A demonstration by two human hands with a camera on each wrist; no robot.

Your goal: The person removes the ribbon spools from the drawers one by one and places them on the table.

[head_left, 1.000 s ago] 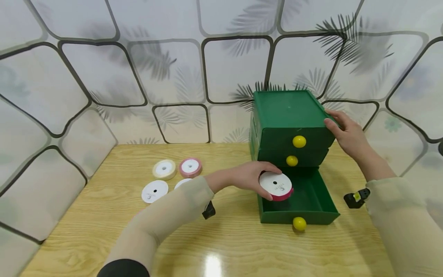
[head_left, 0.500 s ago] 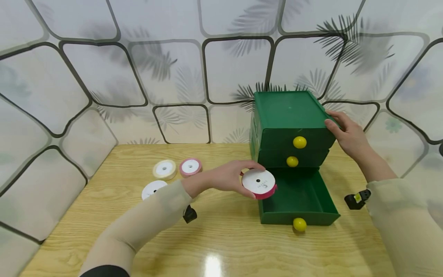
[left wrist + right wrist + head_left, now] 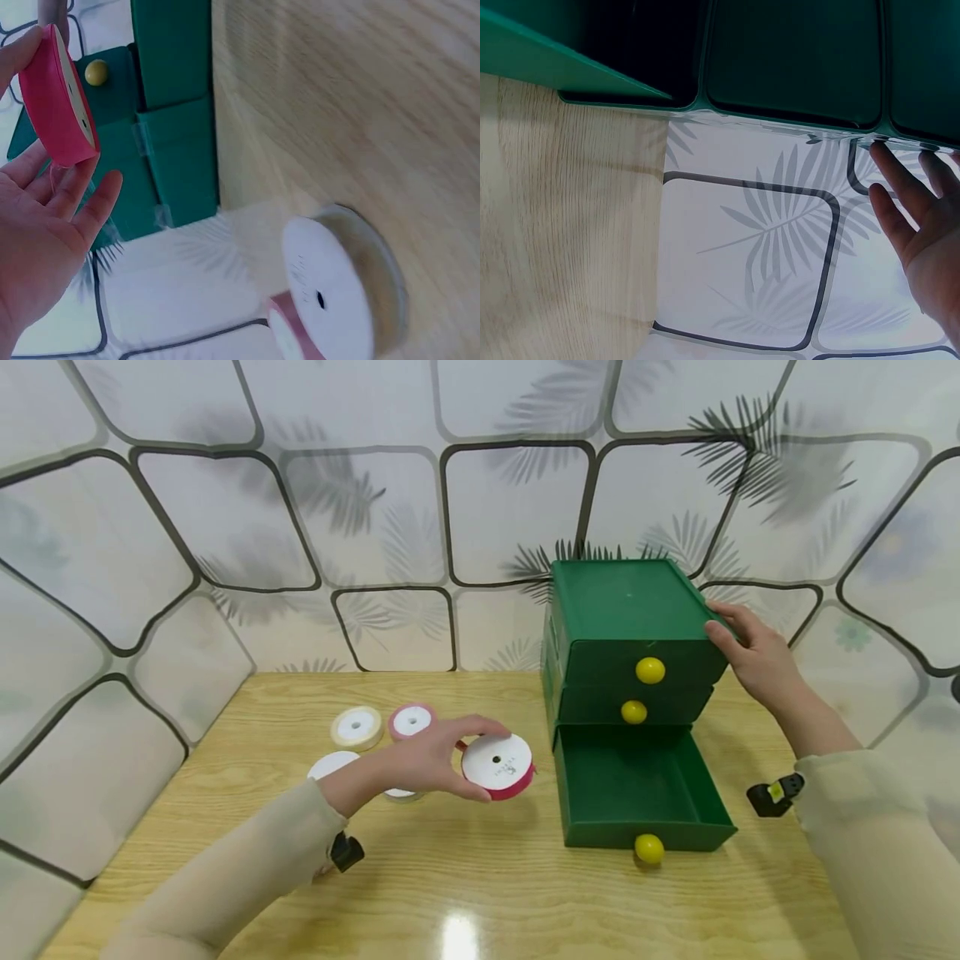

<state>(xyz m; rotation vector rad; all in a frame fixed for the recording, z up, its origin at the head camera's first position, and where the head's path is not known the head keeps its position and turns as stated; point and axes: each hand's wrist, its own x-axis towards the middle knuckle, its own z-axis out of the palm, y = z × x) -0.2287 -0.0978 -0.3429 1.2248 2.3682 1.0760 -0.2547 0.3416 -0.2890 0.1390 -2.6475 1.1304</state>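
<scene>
My left hand (image 3: 431,758) holds a crimson ribbon spool (image 3: 504,770) by its edges, above the table and left of the drawer cabinet. In the left wrist view the thumb and fingers pinch the spool (image 3: 54,101) at opposite rims, and a thin loose ribbon end shows. The green cabinet (image 3: 630,597) has yellow round knobs; its bottom drawer (image 3: 630,785) is pulled out with nothing in it. My right hand (image 3: 761,652) rests on the cabinet's upper right edge. From the right wrist view, that hand's fingers (image 3: 904,180) look extended against the cabinet side.
Several ribbon spools lie on the table at left: a cream one (image 3: 343,727), a pink one (image 3: 412,720), and a white-faced one (image 3: 330,763) partly behind the left forearm. Another (image 3: 403,795) shows beneath the left hand. Patterned panels (image 3: 390,527) stand behind the wooden table (image 3: 465,877).
My left hand has carried the crimson spool leftward, from over the pulled-out drawer to over the table near the other spools. The right hand stays on the cabinet.
</scene>
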